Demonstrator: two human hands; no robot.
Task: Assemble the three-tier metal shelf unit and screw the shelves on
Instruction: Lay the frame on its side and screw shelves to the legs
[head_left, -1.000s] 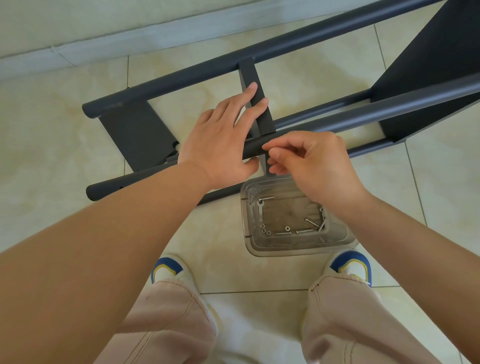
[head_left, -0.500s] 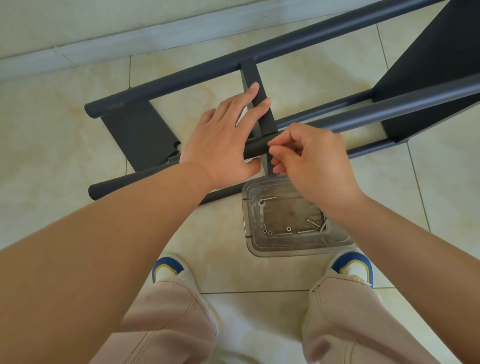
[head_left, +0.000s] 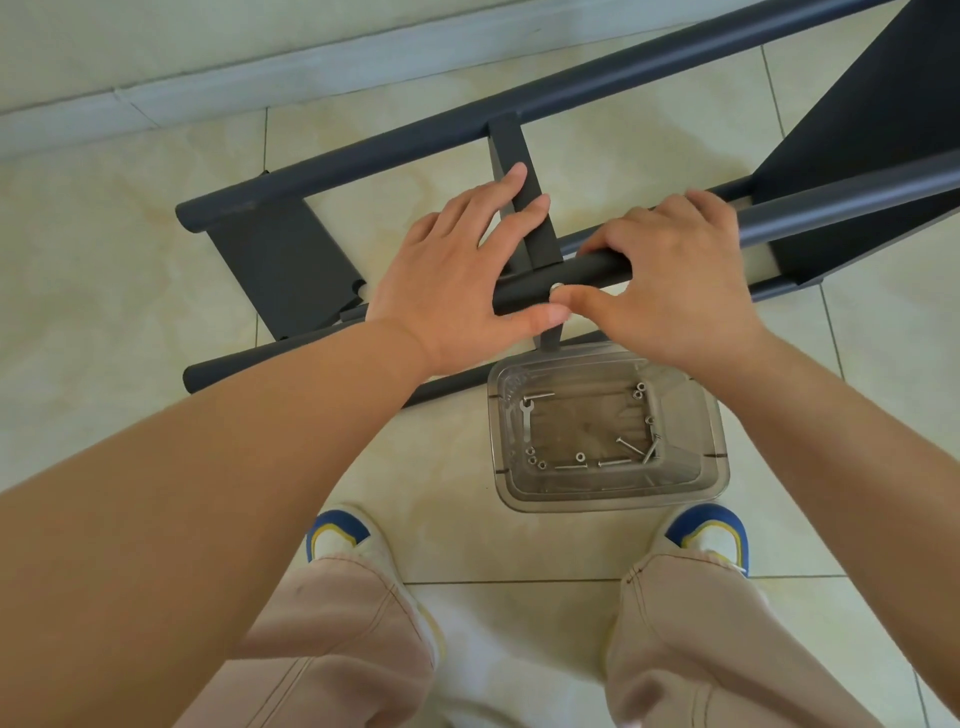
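Head camera looks down on a dark grey metal shelf unit (head_left: 597, 98) lying on its side on cream floor tiles (head_left: 104, 291), its long round posts running from lower left to upper right. The person crouches over it, 2 bare forearms reaching forward.

Their left hand (head_left: 457, 280) lies flat across the middle shelf (head_left: 524, 208), which stands edge-on between the posts; the fingers are straight and spread over the panel, and the thumb runs along the near upper post (head_left: 831, 208). Their right hand (head_left: 670, 280) is draped over that same post, fingers curled over its far side and thumb pressed against its near face. Just above where the 2 thumbs meet, the silver head of a screw (head_left: 557, 286) shows in the post, level with the middle shelf. I cannot tell whether either thumb touches it.

Another shelf (head_left: 280, 260) sits at the left end of the frame and a third (head_left: 872, 135) at the upper right.

On the floor just this side of the frame, between the person's blue-and-white shoes, stands a clear plastic tray (head_left: 717, 467) holding loose screws, nuts and a small flat wrench (head_left: 524, 413).
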